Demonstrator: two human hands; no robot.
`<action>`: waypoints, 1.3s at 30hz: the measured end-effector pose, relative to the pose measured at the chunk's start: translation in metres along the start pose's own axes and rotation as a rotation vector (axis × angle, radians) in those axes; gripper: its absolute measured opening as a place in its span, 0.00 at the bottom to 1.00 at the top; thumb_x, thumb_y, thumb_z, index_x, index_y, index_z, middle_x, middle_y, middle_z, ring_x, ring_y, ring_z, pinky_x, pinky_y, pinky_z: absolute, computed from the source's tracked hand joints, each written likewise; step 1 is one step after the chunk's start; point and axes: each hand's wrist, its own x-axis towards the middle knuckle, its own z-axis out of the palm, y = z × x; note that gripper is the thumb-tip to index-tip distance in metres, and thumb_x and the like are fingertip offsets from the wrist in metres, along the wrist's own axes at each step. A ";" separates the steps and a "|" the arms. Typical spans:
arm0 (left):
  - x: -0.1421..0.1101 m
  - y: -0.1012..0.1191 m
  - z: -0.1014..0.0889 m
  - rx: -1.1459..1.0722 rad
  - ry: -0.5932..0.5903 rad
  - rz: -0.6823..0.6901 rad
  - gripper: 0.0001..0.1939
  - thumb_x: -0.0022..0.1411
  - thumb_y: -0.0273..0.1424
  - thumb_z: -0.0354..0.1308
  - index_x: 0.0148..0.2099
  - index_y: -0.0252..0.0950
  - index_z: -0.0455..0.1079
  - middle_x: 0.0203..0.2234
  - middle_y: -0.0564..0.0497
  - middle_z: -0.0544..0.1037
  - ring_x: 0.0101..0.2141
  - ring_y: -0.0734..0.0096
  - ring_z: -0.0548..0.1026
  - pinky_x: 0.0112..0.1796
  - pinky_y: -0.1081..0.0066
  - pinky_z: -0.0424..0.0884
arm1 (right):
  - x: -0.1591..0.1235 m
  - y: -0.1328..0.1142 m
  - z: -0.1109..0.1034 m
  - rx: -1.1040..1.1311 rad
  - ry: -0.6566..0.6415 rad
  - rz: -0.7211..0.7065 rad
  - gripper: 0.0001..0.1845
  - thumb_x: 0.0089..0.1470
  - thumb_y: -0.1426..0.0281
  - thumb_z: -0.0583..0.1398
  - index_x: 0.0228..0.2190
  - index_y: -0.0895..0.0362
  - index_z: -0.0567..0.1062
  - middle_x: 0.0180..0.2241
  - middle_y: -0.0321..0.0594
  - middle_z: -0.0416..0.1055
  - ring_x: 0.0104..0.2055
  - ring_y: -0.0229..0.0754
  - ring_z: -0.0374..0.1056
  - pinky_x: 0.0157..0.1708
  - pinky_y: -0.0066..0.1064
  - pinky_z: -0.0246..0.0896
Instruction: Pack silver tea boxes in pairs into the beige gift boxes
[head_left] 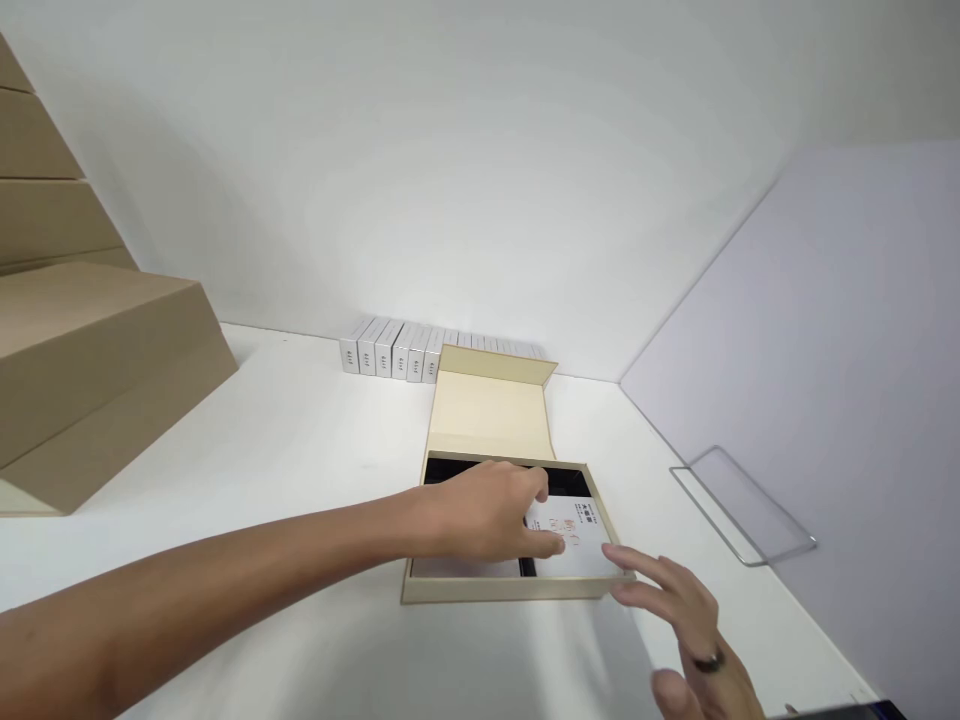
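Note:
A cream gift box lies on the white table with its lid folded back away from me. Two flat white cartons sit side by side in its black insert; the right carton bears dark and reddish print, while my arm and hand mostly cover the left one. My left hand reaches over the box, thumb and index finger apart above the right carton; its other fingers are hidden. At the box's front right corner is my right hand, open, fingertips at the rim and a dark ring on one finger.
Several slim white boxes stand in a row against the back wall, partly behind the lid. Large tan boxes are stacked at the left. A bent metal wire frame sits by the right-hand panel.

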 end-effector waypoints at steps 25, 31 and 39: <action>0.022 0.008 -0.011 0.633 -0.504 -0.118 0.61 0.30 0.46 0.77 0.69 0.50 0.60 0.27 0.51 0.78 0.26 0.52 0.75 0.32 0.55 0.75 | 0.153 -0.038 0.019 -0.601 -1.220 -0.031 0.34 0.45 0.61 0.70 0.54 0.56 0.74 0.44 0.47 0.64 0.46 0.56 0.65 0.42 0.43 0.62; 0.019 0.007 -0.010 0.521 -0.410 -0.104 0.52 0.28 0.39 0.76 0.61 0.52 0.70 0.31 0.49 0.79 0.32 0.46 0.77 0.33 0.54 0.75 | 0.145 -0.028 0.016 -0.521 -1.162 -0.095 0.21 0.47 0.62 0.66 0.44 0.55 0.75 0.42 0.45 0.62 0.45 0.53 0.62 0.42 0.43 0.61; -0.005 -0.008 -0.010 0.304 -0.342 -0.016 0.46 0.35 0.39 0.72 0.59 0.40 0.64 0.49 0.39 0.71 0.46 0.44 0.75 0.39 0.56 0.75 | 0.135 -0.013 0.016 -0.348 -1.058 -0.061 0.17 0.42 0.65 0.66 0.35 0.55 0.71 0.42 0.42 0.58 0.46 0.51 0.59 0.44 0.44 0.61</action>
